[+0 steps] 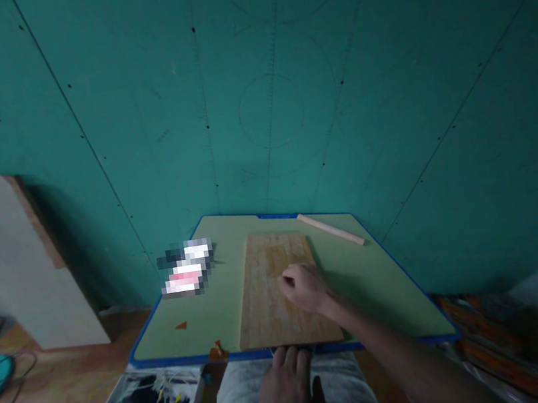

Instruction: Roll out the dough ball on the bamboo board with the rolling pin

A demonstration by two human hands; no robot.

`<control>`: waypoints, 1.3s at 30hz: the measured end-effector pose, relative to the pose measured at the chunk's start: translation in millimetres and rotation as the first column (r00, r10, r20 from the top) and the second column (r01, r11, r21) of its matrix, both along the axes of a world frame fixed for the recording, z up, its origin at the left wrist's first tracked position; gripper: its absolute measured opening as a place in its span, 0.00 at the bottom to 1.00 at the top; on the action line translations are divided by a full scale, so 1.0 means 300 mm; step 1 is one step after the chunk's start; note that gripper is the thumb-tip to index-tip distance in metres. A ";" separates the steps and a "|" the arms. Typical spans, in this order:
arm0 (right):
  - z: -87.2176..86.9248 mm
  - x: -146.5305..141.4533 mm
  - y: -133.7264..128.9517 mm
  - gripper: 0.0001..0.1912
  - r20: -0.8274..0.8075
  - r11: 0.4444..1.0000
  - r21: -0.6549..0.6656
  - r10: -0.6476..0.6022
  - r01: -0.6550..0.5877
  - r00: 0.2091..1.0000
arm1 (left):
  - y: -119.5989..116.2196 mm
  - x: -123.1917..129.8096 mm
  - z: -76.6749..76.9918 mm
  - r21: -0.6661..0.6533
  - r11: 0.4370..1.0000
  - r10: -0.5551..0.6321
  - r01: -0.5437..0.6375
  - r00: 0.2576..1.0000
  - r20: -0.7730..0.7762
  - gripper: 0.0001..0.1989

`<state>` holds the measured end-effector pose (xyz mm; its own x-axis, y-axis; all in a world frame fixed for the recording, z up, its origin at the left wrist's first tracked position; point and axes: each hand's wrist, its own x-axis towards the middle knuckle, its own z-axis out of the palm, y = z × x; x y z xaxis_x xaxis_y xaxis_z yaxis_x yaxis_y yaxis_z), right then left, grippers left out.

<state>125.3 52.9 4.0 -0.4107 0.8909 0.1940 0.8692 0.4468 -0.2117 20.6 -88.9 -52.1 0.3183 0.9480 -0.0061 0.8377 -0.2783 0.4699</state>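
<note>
The wooden board (263, 296) lies at twelve o'clock from the left hand (286, 384), long axis six-to-twelve. The right hand (306, 287), nearer its middle, makes a loose fist over it; whether the left grips anything is unclear.

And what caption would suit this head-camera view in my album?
Curled right hand over a wooden board, left hand at the near edge of the green table, wooden rod beyond.
</note>
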 end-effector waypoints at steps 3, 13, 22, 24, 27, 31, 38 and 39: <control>-0.005 -0.011 -0.026 0.12 0.029 0.999 0.035 0.023 -0.024 0.999 | -0.007 0.002 0.026 -0.033 0.999 0.005 -0.005 1.000 0.006 0.14; 0.011 -0.066 0.043 0.12 0.136 1.000 0.003 -0.022 0.022 0.990 | -0.024 0.021 0.056 -0.080 0.996 0.040 -0.042 0.999 -0.027 0.15; -0.006 -0.096 0.205 0.15 0.126 0.998 0.002 -0.064 0.064 0.990 | -0.050 0.031 0.000 0.027 0.997 0.075 -0.074 0.997 -0.021 0.15; -0.007 -0.106 0.253 0.15 0.113 0.996 0.010 -0.092 0.091 0.989 | -0.051 0.028 -0.026 0.061 0.997 0.054 -0.053 0.998 -0.016 0.16; -0.010 -0.116 0.303 0.15 0.082 0.992 0.028 -0.124 0.123 0.989 | -0.040 0.020 -0.076 0.076 0.997 0.019 -0.018 1.000 -0.020 0.16; -0.022 -0.110 0.298 0.14 0.017 0.990 0.058 -0.131 0.130 0.991 | -0.015 0.006 -0.106 0.048 0.999 -0.015 0.017 0.999 -0.035 0.16; -0.060 0.002 0.205 0.22 -0.283 0.992 0.119 0.074 -0.042 0.956 | -0.003 0.000 -0.040 -0.072 0.997 -0.026 0.024 0.999 -0.032 0.17; -0.061 0.027 0.194 0.25 -0.327 0.991 0.097 0.122 -0.095 0.937 | -0.003 0.001 -0.033 -0.077 0.997 -0.021 0.019 0.999 -0.030 0.17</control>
<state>133.4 111.2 -14.5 -0.4044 0.8211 0.4028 0.7013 0.5611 -0.4397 20.7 -89.7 -61.9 0.3356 0.9379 -0.0883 0.8470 -0.2594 0.4641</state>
